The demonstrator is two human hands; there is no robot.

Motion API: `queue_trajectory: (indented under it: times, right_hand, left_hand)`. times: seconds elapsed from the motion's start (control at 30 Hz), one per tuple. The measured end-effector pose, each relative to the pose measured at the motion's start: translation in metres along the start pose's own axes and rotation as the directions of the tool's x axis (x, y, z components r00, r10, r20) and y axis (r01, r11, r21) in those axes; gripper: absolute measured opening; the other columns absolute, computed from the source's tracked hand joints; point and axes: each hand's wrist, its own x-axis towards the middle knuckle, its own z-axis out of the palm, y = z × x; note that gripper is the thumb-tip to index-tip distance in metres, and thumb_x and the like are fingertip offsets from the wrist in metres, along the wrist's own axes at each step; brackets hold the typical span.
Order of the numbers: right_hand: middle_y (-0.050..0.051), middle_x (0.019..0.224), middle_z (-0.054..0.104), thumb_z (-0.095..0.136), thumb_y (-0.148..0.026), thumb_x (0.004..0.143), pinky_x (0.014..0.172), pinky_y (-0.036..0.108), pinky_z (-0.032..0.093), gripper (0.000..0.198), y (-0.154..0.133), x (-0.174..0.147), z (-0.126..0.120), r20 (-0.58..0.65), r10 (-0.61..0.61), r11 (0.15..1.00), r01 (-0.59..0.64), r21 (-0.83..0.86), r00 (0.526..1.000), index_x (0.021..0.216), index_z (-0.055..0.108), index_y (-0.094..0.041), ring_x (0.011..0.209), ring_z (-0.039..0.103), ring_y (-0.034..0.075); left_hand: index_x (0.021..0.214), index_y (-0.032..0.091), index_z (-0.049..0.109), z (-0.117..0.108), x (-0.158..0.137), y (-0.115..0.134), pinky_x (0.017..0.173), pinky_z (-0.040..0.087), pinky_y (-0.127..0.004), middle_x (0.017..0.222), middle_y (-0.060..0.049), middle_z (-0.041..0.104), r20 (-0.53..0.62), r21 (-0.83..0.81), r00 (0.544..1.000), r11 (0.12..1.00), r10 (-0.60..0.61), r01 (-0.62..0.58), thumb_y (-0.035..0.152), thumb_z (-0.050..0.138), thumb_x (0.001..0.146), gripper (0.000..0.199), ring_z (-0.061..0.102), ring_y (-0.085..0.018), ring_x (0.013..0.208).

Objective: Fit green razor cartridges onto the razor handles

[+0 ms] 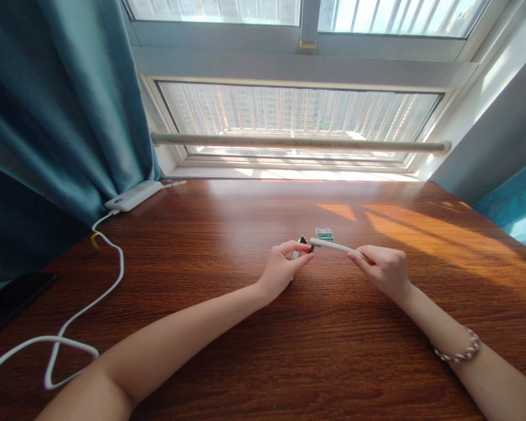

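Observation:
Between the thumb and fingers of my left hand (284,266) is a slim silver object with a black end (295,255); its exact kind is hard to make out. A small black part shows at the fingertips. My right hand (383,269) is closed around the handle of a white toothbrush (335,245). The brush head points left and is right beside the black part, perhaps touching it. Just behind the brush, a small clear case with green pieces (324,234) lies on the table.
The brown wooden table (245,362) reaches to the window sill. A white power strip (135,195) lies at the back left by the blue curtain (70,105), its white cable (121,263) looping forward. A dark flat object (17,301) is at the left edge.

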Motion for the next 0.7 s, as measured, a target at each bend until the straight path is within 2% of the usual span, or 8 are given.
queue_trajectory:
  times: [0.47,0.7]
  right_hand:
    - [-0.002,0.050,0.056,0.050,-0.041,0.080,0.053,0.023,0.026,0.031,-0.0008,-0.0007,0.0007,-0.008,0.003,1.000,-0.003,-0.002,1.000,0.063,0.063,-0.019,0.049,0.051,0.009]
    - [-0.002,0.050,0.056,0.050,-0.042,0.080,0.053,0.022,0.027,0.031,-0.0007,0.0000,0.0008,0.001,-0.006,1.000,0.006,0.011,1.000,0.064,0.064,-0.019,0.050,0.051,0.009]
  left_hand:
    - [0.084,0.014,0.067,-0.0002,0.0012,-0.0028,0.064,0.040,-0.026,0.073,-0.005,0.066,0.000,-0.016,1.000,1.000,-0.004,0.004,0.035,0.063,0.066,0.028,0.056,-0.014,0.067]
    - [0.084,0.015,0.066,-0.0002,0.0015,-0.0056,0.068,0.041,-0.027,0.082,-0.006,0.067,0.008,-0.003,1.000,1.000,0.007,-0.007,0.035,0.063,0.067,0.027,0.057,-0.015,0.074]
